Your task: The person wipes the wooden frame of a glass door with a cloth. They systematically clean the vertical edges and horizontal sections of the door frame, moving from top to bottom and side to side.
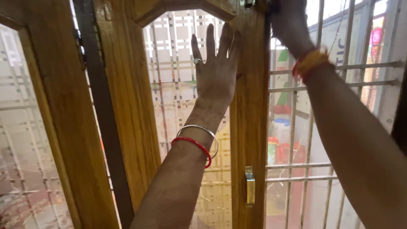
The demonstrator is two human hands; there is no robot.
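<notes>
Against the window shutter [248,110], left hand [216,70] lies flat; right hand [288,23] above.

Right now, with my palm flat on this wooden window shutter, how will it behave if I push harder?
The wooden shutter looks stiff and fairly heavy, with its thick frame, so it should swing as one piece rather than flex. Its patterned glass pane is probably fragile. The left hand spans pane and frame; pressing the frame seems safer.

Bright daylight through a metal window grille [322,85], blurred colourful shapes beyond. To the left, another wooden frame [59,127] with patterned frosted glass [21,148]. Dark strip [101,118] between frames.
</notes>
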